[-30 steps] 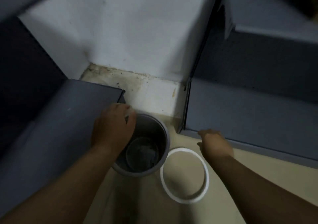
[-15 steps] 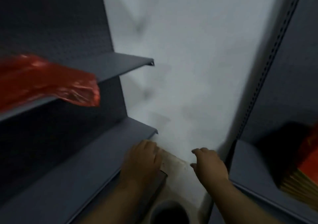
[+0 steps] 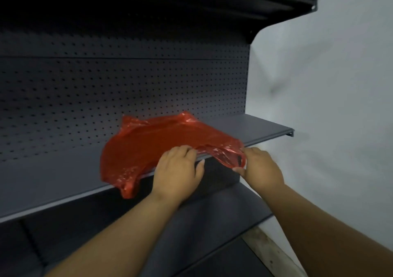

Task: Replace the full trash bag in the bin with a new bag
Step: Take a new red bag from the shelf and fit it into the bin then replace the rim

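A red plastic bag (image 3: 153, 145) lies flat on the middle grey shelf (image 3: 53, 176), with one corner drooping over the shelf's front edge. My left hand (image 3: 177, 170) rests on the bag's near edge, its fingertips curled into the plastic. My right hand (image 3: 261, 166) pinches the bag's crumpled right corner just off the shelf edge. The bin is out of view.
The shelving has a perforated dark back panel (image 3: 127, 89), a shelf above (image 3: 276, 2) and a lower shelf (image 3: 212, 223). A white wall (image 3: 329, 85) stands to the right. A strip of pale floor (image 3: 270, 253) shows at the bottom right.
The view has swung up from the grey bin and white ring on the floor to the shelf. Both hands have risen and taken hold of the red bag.
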Demonstrator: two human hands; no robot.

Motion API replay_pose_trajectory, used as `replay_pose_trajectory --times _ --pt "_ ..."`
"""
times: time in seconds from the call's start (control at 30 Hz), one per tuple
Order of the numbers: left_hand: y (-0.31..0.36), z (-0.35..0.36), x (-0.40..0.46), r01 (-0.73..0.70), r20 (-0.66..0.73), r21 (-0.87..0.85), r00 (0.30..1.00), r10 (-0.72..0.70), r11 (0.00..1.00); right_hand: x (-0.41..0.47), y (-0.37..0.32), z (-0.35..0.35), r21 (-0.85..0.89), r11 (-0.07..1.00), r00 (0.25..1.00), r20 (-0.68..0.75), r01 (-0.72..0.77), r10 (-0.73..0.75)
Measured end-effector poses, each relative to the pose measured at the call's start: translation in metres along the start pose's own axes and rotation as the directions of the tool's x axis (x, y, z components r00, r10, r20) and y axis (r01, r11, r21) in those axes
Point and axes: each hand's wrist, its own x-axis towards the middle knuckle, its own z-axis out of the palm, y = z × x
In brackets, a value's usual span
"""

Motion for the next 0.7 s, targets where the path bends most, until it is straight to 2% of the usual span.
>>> replay_pose_trajectory --times 0.13,0.3,0.53,0.7 --pt "-0.043 -0.007 0.013 0.037 0.058 0.108 0.997 -0.043 0.993 0.031 -0.031 0.01 -0.113 0.989 0.991 0.107 0.092 -0.08" --pt "-0.078 -0.003 0.019 0.017 0.133 0.174 0.99 -0.041 0.985 0.055 -0.046 0.031 -0.235 0.968 0.98 0.194 0.084 -0.038" --pt "-0.096 0.005 0.023 -0.024 0.175 0.202 0.984 -0.012 0.979 0.065 -0.043 0.047 -0.339 0.941 0.991 0.133 0.028 0.018" --pt "-0.094 0.009 0.019 -0.04 0.18 0.202 0.984 0.003 0.979 0.061 -0.037 0.042 -0.396 0.918 0.998 0.057 0.034 -0.013"
